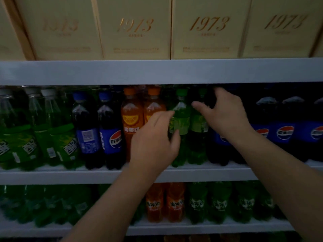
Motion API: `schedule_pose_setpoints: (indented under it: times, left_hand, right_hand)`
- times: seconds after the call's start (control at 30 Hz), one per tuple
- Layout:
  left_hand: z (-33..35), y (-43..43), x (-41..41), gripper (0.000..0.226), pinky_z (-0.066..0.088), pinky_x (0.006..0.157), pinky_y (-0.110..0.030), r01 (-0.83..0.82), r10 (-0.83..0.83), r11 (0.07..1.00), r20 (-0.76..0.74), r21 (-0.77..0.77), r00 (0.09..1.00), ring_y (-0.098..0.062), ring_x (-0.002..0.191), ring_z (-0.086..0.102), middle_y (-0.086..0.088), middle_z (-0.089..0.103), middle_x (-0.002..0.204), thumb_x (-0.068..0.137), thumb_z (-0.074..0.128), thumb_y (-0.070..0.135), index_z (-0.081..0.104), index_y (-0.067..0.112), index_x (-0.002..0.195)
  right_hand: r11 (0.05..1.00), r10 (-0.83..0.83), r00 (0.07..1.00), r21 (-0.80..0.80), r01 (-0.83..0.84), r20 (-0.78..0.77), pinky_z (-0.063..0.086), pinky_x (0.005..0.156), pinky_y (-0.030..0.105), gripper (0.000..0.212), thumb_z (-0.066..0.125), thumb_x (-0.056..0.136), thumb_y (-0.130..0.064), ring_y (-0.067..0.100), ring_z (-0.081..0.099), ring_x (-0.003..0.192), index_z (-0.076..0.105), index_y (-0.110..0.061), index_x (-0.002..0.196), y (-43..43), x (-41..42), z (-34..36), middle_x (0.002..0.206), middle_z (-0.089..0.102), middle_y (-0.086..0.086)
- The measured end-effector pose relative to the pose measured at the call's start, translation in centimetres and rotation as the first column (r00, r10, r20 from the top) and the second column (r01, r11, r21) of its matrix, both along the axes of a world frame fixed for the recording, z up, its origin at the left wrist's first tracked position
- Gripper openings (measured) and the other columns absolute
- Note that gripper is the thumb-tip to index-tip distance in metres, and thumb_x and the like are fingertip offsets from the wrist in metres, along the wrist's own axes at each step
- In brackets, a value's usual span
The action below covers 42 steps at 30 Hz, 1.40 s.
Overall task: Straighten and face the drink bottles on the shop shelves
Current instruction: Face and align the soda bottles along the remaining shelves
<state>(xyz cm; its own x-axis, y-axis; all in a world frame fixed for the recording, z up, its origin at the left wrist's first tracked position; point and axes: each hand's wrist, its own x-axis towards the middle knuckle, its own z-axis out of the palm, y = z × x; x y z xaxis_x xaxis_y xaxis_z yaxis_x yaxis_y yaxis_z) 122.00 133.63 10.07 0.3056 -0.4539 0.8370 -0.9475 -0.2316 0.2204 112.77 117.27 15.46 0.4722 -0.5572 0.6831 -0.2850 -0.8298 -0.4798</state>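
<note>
Landmark: the green bottle (181,117), upright at the front of the white shelf (70,175), roughly mid-row.

- Left hand (153,138): comes in from below and left of the green bottle. Fingers curl round its left side and the thumb lies across its label, so the hand is grasping it. The hand also covers part of the orange bottle just left of it.
- Right hand (227,116): up and to the right of the green bottle. Fingers are hooked over the top of a dark cola bottle (215,151), and the thumb stretches back toward the green bottle, so the hand is clasping the cola bottle's upper part. Light is dim and the cap is hidden.
- Second green bottle (198,130): touching the green bottle's right side, between it and the cola bottle.
- Orange bottles (131,116): two, just left of the green bottle, labels forward.
- Small cola bottles (111,130): two, further left. One shows its logo, the other its barcode.
- Lime-label bottles (57,133): far left, white caps.
- Large cola bottles (283,130): well right, logos forward.
- Cream boxes (206,28): one shelf above, printed with gold numerals.
- Lower row (174,201): one shelf below, orange and green bottles, blurred.
</note>
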Motion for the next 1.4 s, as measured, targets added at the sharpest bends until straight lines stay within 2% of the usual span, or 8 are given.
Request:
schedule_pose_setpoints:
  times: [0.27, 0.43, 0.63, 0.77, 0.93, 1.03, 1.23, 1.4]
  left_hand:
    - [2.2, -4.6, 0.3, 0.068, 0.053, 0.079, -0.043, 0.067, -0.034, 0.99, -0.251, 0.124, 0.967, -0.021, 0.104, 0.056, -0.006, 0.053, 0.126, 0.085, 0.056, 0.02, 0.025, 0.015, 0.145]
    - [1.7, -5.0, 0.6, 0.071, 0.051, 0.084, -0.037, -0.009, 0.033, 0.995, -0.249, 0.098, 0.968, -0.017, 0.11, 0.053, -0.002, 0.051, 0.129, 0.085, 0.064, 0.023, 0.027, 0.02, 0.146]
    - [1.5, -5.3, 0.3, 0.082, 0.042, 0.07, -0.029, -0.121, 0.143, 0.987, -0.236, 0.105, 0.961, -0.02, 0.101, 0.053, -0.002, 0.04, 0.125, 0.079, 0.07, 0.046, 0.027, 0.023, 0.145]
    - [1.7, -5.0, 0.6, 0.087, 0.038, 0.058, -0.022, -0.075, 0.113, 0.98, -0.206, 0.182, 0.972, -0.012, 0.09, 0.047, 0.0, 0.037, 0.124, 0.069, 0.073, 0.05, 0.027, 0.031, 0.141]
    - [2.1, -4.6, 1.1, 0.083, 0.053, 0.085, -0.038, 0.151, -0.082, 0.961, -0.283, 0.232, 0.955, -0.012, 0.114, 0.053, 0.002, 0.048, 0.133, 0.075, 0.074, 0.024, 0.028, 0.024, 0.144]
    - [2.0, -4.5, 1.2, 0.092, 0.049, 0.091, -0.033, 0.085, -0.028, 0.973, -0.255, 0.217, 0.966, -0.01, 0.12, 0.048, 0.004, 0.047, 0.136, 0.072, 0.08, 0.027, 0.025, 0.029, 0.146]
    - [1.5, -4.7, 0.7, 0.106, 0.036, 0.079, -0.025, -0.123, 0.161, 0.966, -0.154, 0.228, 0.975, -0.021, 0.116, 0.047, -0.002, 0.036, 0.137, 0.068, 0.08, 0.045, 0.014, 0.028, 0.149]
    - [2.1, -4.6, 0.8, 0.098, 0.049, 0.072, -0.033, -0.19, 0.221, 0.942, -0.085, 0.276, 0.972, -0.025, 0.103, 0.055, -0.002, 0.038, 0.127, 0.063, 0.078, 0.054, 0.027, 0.025, 0.142]
  right_hand:
    - [0.991, 0.091, 0.992, 0.102, -0.082, -0.091, 0.03, 0.052, 0.008, 0.043, 0.078, 0.074, -0.03, -0.008, 0.041, 0.066, 0.059, -0.021, 0.112, -1.3, 0.4, 1.8, 0.085, 0.052, -0.012]
    - [0.939, 0.215, 0.976, 0.284, -0.195, -0.041, 0.056, 0.074, 0.034, 0.045, 0.073, 0.079, -0.018, 0.016, 0.059, 0.088, 0.055, -0.018, 0.12, -2.0, 0.2, 1.8, 0.104, 0.062, 0.001]
    - [0.886, 0.273, 0.959, 0.371, -0.28, 0.072, 0.039, 0.036, 0.016, 0.028, 0.071, 0.079, -0.02, 0.011, 0.061, 0.061, 0.057, -0.023, 0.104, -2.2, 0.2, 1.2, 0.087, 0.065, 0.002]
    - [0.957, 0.236, 0.972, 0.175, -0.233, 0.0, 0.036, 0.051, 0.0, 0.049, 0.079, 0.072, -0.04, -0.009, 0.048, 0.069, 0.057, -0.025, 0.113, -1.8, 0.2, 1.1, 0.09, 0.056, -0.017]
    - [0.981, 0.18, 0.983, 0.084, -0.177, -0.036, 0.039, 0.067, 0.014, 0.053, 0.078, 0.074, -0.039, 0.003, 0.05, 0.083, 0.055, -0.017, 0.116, -1.9, -0.1, 0.8, 0.1, 0.057, -0.006]
    - [0.97, 0.215, 0.975, 0.124, -0.207, -0.054, 0.035, 0.058, 0.009, 0.042, 0.072, 0.078, -0.029, -0.003, 0.047, 0.076, 0.053, -0.018, 0.112, -2.2, -0.7, 1.0, 0.096, 0.056, -0.008]
    - [0.933, 0.284, 0.952, 0.259, -0.249, -0.11, 0.055, 0.079, 0.041, 0.035, 0.063, 0.081, -0.017, 0.02, 0.058, 0.088, 0.052, -0.014, 0.114, -2.3, -0.9, 2.0, 0.101, 0.059, 0.005]
    - [0.879, 0.363, 0.932, 0.331, -0.343, 0.0, 0.05, 0.064, 0.02, 0.051, 0.077, 0.071, -0.038, 0.003, 0.058, 0.083, 0.051, -0.026, 0.114, -2.5, -1.5, 1.1, 0.098, 0.06, -0.013]
